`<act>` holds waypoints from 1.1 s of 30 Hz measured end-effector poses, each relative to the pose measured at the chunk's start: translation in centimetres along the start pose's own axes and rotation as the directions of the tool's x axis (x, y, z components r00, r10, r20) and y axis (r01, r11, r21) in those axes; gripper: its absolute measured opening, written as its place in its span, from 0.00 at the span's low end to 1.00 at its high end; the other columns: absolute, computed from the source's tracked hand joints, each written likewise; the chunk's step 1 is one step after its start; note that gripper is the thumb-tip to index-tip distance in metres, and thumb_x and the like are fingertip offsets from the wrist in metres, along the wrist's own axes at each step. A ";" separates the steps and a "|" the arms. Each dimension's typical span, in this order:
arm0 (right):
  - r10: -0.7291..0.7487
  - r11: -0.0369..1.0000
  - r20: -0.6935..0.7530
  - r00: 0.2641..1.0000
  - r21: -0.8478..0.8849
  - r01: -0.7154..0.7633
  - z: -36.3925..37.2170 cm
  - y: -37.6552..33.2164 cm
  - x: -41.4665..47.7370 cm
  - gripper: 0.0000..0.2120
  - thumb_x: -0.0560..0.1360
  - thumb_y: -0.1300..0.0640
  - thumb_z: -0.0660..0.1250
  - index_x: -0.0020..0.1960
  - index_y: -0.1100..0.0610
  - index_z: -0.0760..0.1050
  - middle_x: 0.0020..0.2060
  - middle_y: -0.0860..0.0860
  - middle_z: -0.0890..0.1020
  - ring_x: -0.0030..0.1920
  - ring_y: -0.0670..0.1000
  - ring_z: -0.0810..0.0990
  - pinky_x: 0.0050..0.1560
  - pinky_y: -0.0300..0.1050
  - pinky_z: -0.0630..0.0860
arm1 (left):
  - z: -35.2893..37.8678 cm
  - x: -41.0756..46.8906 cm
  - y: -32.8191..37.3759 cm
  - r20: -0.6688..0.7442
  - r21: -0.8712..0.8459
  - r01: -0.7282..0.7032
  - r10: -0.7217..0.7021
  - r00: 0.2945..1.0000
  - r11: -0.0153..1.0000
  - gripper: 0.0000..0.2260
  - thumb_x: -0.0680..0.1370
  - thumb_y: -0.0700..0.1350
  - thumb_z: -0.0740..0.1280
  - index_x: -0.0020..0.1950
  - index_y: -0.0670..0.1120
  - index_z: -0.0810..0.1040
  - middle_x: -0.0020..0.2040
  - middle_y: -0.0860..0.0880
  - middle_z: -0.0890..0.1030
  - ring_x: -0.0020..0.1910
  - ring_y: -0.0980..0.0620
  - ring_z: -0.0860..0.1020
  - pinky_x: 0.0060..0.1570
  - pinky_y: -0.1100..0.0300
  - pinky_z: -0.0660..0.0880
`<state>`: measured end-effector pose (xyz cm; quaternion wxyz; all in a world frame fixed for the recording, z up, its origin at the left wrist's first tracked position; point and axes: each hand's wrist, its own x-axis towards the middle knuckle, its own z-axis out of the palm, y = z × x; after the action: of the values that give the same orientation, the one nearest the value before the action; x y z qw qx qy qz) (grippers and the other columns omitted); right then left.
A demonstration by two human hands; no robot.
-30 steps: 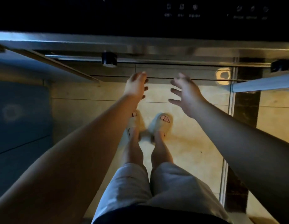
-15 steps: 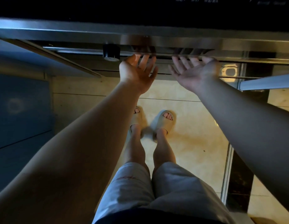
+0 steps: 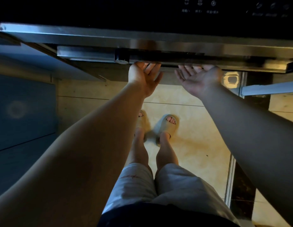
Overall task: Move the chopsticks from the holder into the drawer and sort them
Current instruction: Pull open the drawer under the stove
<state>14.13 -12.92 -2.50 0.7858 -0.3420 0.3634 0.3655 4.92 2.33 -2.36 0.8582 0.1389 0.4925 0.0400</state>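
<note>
No chopsticks or holder are in view. A steel drawer front (image 3: 159, 41) of a black appliance runs across the top, with a dark gap under it. My left hand (image 3: 145, 77) is palm up just below that steel edge, fingers spread, fingertips tucked under the lip. My right hand (image 3: 198, 79) is palm up beside it to the right, its fingertips also hidden under the edge. Neither hand holds anything loose.
The black control panel (image 3: 199, 7) with faint icons lies above the steel edge. A metal slide rail (image 3: 85, 53) shows at the left. Below are a beige tiled floor (image 3: 199, 136), my legs in slippers, and a blue cabinet face (image 3: 24, 112) at the left.
Both hands rose from mid-air over the floor, turned palm up and slid their fingertips under the steel edge. The view shifted slightly.
</note>
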 end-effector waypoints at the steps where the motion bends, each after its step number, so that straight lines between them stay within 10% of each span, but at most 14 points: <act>1: 0.011 1.000 -0.016 1.000 -0.011 -0.011 -0.2 0.2 -0.4 0.25 0.80 0.51 0.49 0.74 0.60 0.59 0.70 0.61 0.68 0.64 0.60 0.73 0.50 0.60 0.77 | -0.2 -0.4 -0.1 -0.015 0.011 0.011 -0.011 1.000 1.000 0.19 0.83 0.49 0.52 0.71 0.45 0.69 0.65 0.42 0.78 0.63 0.46 0.77 0.52 0.49 0.75; 15: 0.112 0.992 -0.155 0.982 -0.043 -0.120 -5.2 3.6 -6.8 0.27 0.78 0.57 0.49 0.77 0.59 0.52 0.73 0.59 0.64 0.67 0.60 0.72 0.52 0.58 0.74 | -5.1 -6.1 -3.9 -0.211 0.329 0.148 -0.080 0.974 0.933 0.11 0.80 0.43 0.58 0.61 0.45 0.73 0.56 0.46 0.81 0.53 0.48 0.82 0.45 0.53 0.76; 21: 0.189 0.975 -0.220 0.957 -0.076 -0.210 -7.9 4.9 -9.8 0.21 0.80 0.56 0.48 0.71 0.61 0.63 0.69 0.59 0.71 0.67 0.58 0.72 0.65 0.59 0.69 | -7.4 -9.1 -6.0 -0.274 0.347 0.230 -0.137 0.952 0.909 0.07 0.80 0.41 0.57 0.48 0.45 0.74 0.47 0.47 0.81 0.49 0.49 0.81 0.45 0.53 0.74; 33: 0.300 0.923 -0.386 0.872 -0.113 -0.367 -12.7 6.7 -12.1 0.18 0.77 0.53 0.55 0.61 0.61 0.72 0.56 0.62 0.81 0.54 0.62 0.82 0.45 0.62 0.78 | -10.7 -12.5 -8.6 -0.370 0.249 0.385 -0.280 0.886 0.889 0.09 0.80 0.42 0.56 0.43 0.46 0.74 0.42 0.49 0.78 0.46 0.50 0.77 0.57 0.50 0.71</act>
<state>-1.18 -23.70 -0.72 0.5955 -0.4058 0.5202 0.4584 -11.25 -6.36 0.61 0.7261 0.1779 0.6431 -0.1663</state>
